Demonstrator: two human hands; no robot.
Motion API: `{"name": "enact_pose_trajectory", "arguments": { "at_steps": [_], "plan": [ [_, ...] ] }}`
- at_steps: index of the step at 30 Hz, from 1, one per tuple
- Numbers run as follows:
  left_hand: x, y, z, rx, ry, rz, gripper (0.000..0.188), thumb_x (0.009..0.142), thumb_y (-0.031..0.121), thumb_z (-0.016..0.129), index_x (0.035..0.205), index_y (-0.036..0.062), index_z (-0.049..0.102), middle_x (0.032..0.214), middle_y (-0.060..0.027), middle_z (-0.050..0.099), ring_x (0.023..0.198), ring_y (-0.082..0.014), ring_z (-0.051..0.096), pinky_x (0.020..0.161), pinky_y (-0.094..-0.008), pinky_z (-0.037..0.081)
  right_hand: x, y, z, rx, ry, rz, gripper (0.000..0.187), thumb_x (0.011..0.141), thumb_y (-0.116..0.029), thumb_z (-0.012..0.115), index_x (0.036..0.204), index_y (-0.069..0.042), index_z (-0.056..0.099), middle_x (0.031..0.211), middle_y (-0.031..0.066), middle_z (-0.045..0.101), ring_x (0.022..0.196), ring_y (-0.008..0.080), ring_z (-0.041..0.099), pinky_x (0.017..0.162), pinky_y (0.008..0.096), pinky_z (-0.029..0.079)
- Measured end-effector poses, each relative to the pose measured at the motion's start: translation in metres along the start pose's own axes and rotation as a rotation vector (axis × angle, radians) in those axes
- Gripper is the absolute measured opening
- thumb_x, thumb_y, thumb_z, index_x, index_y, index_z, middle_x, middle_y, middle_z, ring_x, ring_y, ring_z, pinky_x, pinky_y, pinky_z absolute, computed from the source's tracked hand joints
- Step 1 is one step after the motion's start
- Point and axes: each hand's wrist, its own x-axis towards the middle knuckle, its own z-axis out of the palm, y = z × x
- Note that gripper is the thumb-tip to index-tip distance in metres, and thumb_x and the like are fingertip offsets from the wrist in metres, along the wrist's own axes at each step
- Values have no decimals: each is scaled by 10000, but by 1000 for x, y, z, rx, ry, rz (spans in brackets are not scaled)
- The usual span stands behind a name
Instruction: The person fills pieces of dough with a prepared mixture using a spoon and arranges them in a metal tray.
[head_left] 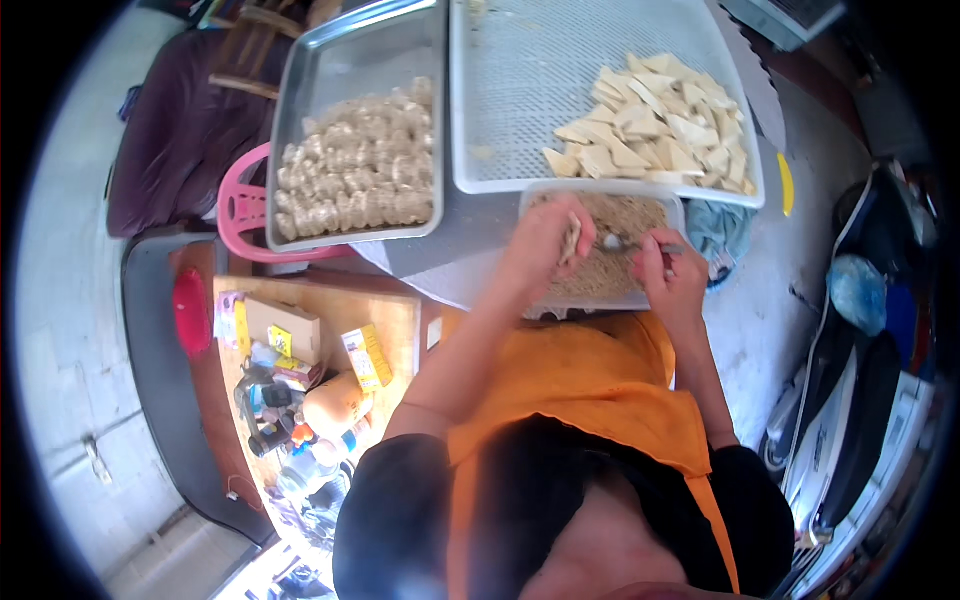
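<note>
My left hand [543, 238] is closed around a pale, folded piece [571, 238] and hovers over the left side of a shallow plastic tub [527, 205]. Brown, crumbly filling [605, 277] covers the tub's bottom. On the tub's right side, my right hand [668, 268] grips a metal spoon [613, 242], its bowl pointing left toward my other hand. Just beyond the tub, many pale triangular pieces [655, 120] are heaped at the right of a perforated metal tray [510, 95]. Whether the piece in my left hand holds any filling is hard to see.
A deeper metal tray [345, 75] at the left carries packed rows of lumpy, brownish-white pieces [355, 170]. Part of a pink plastic chair [240, 200] shows under it. Cluttered boxes and bottles fill a wooden table [395, 330] at lower left. A bluish cloth [720, 235] lies right of the tub.
</note>
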Motion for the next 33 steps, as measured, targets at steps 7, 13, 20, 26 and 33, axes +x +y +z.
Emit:
{"name": "enact_pose_trajectory", "arguments": {
  "at_steps": [7,13,20,26,33],
  "plan": [
    [18,15,-44,96,-15,336,424,955,377,409,691,64,518,533,-28,462,445,-132,452,407,-261,367,-4,12,-3,-41,-1,-6,95,901,-59,528,855,0,587,612,38,591,507,87,569,475,220,447],
    [57,133,-158,522,376,542,212,930,160,455,1094,41,516,756,-38,538,679,-118,549,624,-244,481,-1,0,1,-141,-46,-31,119,910,-47,495,840,9,573,600,41,558,498,93,551,466,224,436],
    [109,228,-334,1254,835,631,296,785,209,621,1053,85,637,817,-104,652,759,-225,631,708,-338,504,2,0,3,-124,21,-25,141,907,-37,492,814,38,567,617,60,554,492,110,544,468,237,452],
    [109,236,-379,1555,924,366,225,749,218,609,946,151,696,908,-124,674,890,-313,636,803,-398,497,2,-5,3,-169,-15,31,145,912,-40,483,821,38,564,661,59,564,518,105,551,486,231,471],
    [110,237,-394,1771,502,303,247,745,92,551,952,108,685,930,-143,661,891,-320,625,788,-394,488,1,1,1,-221,-24,31,155,916,-51,490,815,40,565,679,69,573,519,109,554,483,227,472]
  ]
}}
